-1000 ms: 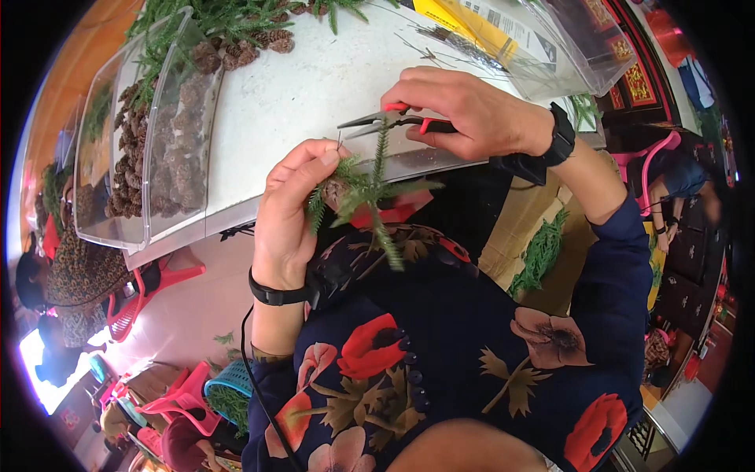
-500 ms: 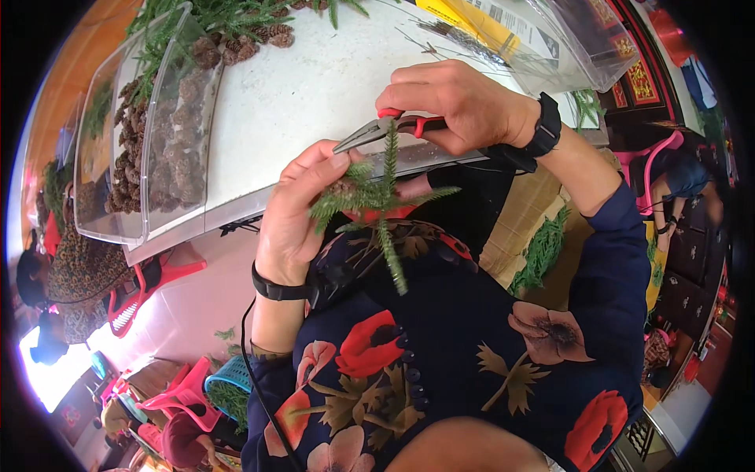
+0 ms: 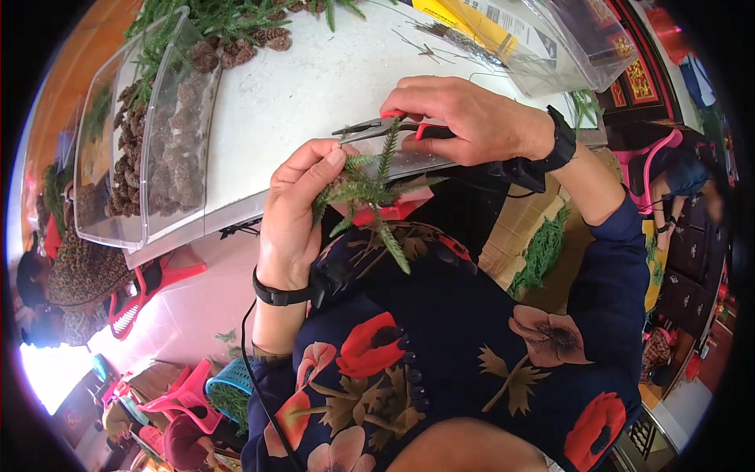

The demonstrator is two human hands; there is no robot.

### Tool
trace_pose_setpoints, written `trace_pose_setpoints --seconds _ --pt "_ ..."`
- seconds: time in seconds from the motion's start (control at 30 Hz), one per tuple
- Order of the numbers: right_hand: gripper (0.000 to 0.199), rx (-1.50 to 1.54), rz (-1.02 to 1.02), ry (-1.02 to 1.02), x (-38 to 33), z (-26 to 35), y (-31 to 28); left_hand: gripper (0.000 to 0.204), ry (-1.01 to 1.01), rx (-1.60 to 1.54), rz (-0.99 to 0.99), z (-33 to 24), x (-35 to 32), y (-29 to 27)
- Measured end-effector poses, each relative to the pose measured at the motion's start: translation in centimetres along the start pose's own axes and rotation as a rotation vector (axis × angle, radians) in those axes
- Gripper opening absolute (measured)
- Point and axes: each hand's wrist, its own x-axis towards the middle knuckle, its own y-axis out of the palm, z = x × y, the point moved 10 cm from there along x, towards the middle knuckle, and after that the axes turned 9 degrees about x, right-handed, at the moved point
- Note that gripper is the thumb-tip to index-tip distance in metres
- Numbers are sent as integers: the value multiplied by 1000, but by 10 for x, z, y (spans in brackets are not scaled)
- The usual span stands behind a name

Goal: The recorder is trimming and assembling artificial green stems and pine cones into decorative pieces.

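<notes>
Over the table's near edge, my left hand (image 3: 303,185) pinches a small green artificial pine sprig (image 3: 368,187) near its stem end. Its needled tips fan out to the right and downward. My right hand (image 3: 464,122) is wrapped round the red and black handles of needle-nose pliers (image 3: 363,127). The pliers' grey jaws point left, just above my left fingertips and the stem end. Whether the jaws touch the stem I cannot tell. Part of the pliers is hidden behind a sprig tip.
On the white table (image 3: 314,75), a clear bin (image 3: 147,157) of pine cones stands at left, with green branches (image 3: 177,47) behind. Thin dark wires (image 3: 464,39) lie by a yellow package (image 3: 499,30) and another clear bin (image 3: 586,67) at back right. People sit further off.
The pliers have turned to lie more level, and their jaws have risen slightly off my left fingers. My right hand has shifted a little right and down. The sprig has tilted.
</notes>
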Motion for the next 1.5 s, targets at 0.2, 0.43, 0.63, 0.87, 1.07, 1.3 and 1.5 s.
trace_pose_setpoints --seconds 0.2,0.43,0.63,0.87,1.07,1.3,1.5 --pt "27 -63 12 61 4 3 0 11 -6 43 54 4 1 2" --pt "22 -106 -112 149 -4 -6 -7 12 207 320 -149 -13 0 -1" --pt "20 110 -142 410 -19 -5 2 13 316 543 -285 -21 -2 -15" --pt "21 59 -137 402 -21 -4 21 13 303 524 -323 -22 -1 -14" --pt "22 47 -135 427 -22 -5 23 13 301 384 -331 -23 -2 -15" --pt "22 67 -148 424 -23 -6 25 15 289 475 -310 -20 -2 -17" --pt "22 100 -141 474 -25 -8 27 14 311 551 -316 -22 -2 -13"
